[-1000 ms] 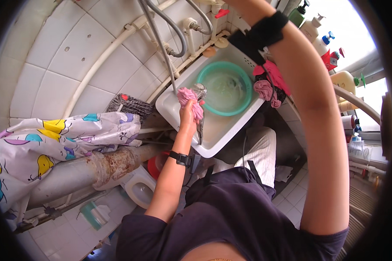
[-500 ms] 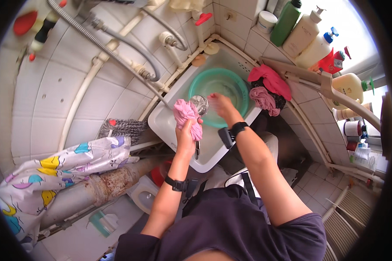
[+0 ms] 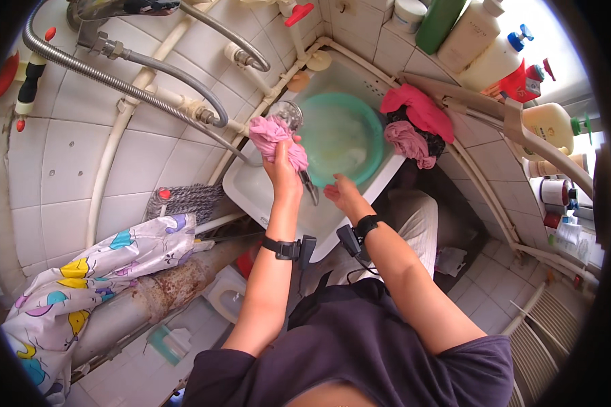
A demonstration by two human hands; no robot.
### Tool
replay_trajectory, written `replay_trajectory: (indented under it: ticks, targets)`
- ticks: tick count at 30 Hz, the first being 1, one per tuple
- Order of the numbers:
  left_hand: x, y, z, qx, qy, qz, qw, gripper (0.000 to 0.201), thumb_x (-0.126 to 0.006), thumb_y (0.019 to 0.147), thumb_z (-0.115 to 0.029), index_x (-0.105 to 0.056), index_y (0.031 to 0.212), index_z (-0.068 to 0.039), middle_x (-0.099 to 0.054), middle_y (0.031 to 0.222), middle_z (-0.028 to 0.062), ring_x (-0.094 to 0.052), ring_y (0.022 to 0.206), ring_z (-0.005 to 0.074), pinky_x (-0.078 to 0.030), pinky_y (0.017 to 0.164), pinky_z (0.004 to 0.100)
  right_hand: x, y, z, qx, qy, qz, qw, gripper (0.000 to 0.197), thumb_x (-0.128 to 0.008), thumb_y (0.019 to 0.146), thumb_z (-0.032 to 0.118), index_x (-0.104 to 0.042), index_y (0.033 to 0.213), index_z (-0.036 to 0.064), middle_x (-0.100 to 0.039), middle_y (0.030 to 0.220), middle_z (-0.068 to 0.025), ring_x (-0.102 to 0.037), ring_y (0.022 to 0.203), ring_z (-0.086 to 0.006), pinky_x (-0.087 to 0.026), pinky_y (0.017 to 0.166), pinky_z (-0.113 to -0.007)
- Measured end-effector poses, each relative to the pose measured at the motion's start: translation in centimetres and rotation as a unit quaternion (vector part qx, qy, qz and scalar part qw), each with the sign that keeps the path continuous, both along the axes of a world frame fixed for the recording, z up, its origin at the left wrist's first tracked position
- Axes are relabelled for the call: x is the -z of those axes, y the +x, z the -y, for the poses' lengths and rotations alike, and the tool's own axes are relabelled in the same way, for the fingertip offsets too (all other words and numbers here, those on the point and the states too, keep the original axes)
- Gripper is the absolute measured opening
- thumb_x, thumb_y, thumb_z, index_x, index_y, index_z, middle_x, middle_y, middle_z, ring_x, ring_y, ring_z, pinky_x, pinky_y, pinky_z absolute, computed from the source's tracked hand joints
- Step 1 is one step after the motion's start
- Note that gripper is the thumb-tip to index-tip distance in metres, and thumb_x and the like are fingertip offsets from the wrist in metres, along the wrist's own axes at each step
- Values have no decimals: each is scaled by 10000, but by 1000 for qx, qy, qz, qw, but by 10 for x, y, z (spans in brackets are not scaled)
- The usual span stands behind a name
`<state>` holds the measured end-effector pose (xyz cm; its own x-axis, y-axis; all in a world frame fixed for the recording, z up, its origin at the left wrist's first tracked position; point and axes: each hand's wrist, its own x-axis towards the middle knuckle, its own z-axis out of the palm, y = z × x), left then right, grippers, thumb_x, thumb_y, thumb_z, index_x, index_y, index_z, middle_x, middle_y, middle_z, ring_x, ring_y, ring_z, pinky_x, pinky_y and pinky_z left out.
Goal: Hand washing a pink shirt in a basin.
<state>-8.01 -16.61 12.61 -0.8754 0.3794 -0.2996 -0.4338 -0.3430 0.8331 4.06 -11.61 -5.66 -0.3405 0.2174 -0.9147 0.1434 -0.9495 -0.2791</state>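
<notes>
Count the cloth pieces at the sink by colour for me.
Pale pink cloth held in the left hand: 1
Bright pink cloth on the sink's right rim: 1
Mauve-pink crumpled cloth beside it: 1
Dark cloth under them: 1
Total: 4

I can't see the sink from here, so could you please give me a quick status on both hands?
Left hand shut on pink cloth, pressed against the tap. Right hand open over the sink, holding nothing. Green basin beside them.

White sink (image 3: 254, 192) with green basin (image 3: 343, 139)
</notes>
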Motion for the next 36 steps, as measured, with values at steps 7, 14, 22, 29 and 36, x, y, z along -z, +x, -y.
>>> replay_trajectory:
  ticks: [7, 14, 22, 29, 36]
  targets:
    - [23, -16, 52, -8, -206, -172, 963, 379, -647, 758, -51, -525, 1112, 6, -589, 1034, 81, -562, 885, 153, -441, 801, 279, -11, 4, 20, 56, -94, 32, 994, 474, -560, 926, 298, -400, 1240, -20, -546, 1053, -257, -623, 866, -369, -559, 726, -447]
    - [-1, 11, 55, 74, -116, 12, 990, 294, -622, 796, -76, -560, 1079, -22, -630, 884, 59, -576, 748, 113, -439, 672, 239, 19, 14, 9, 76, -41, -76, 993, 158, -587, 860, 162, -471, 900, 62, -517, 757, -71, -569, 736, -237, -547, 669, -337]
    - [-15, 1, 74, 54, -92, 10, 994, 244, -617, 820, -75, -577, 1052, -11, -637, 877, 56, -577, 750, 105, -435, 671, 242, -57, -12, 21, 111, -136, -69, 982, 180, -581, 815, 229, -496, 753, 83, -472, 597, -23, -621, 669, -208, -526, 640, -350]
    - [-18, 3, 74, 65, -90, -30, 993, 302, -627, 815, -74, -552, 1101, -12, -622, 881, 79, -563, 733, 117, -433, 637, 254, -6, -6, -1, 48, 99, -35, 993, 305, -500, 876, 272, -475, 622, 106, -622, 689, -56, -656, 812, -223, -504, 857, -347]
    - [-24, 3, 64, 67, -161, -184, 967, 430, -671, 781, -73, -502, 1164, 27, -594, 1065, 101, -576, 935, 168, -460, 835, 305, -22, 6, 22, -39, 246, 48, 967, 288, -588, 817, 278, -589, 712, 9, -617, 656, -99, -639, 626, -215, -508, 608, -332]
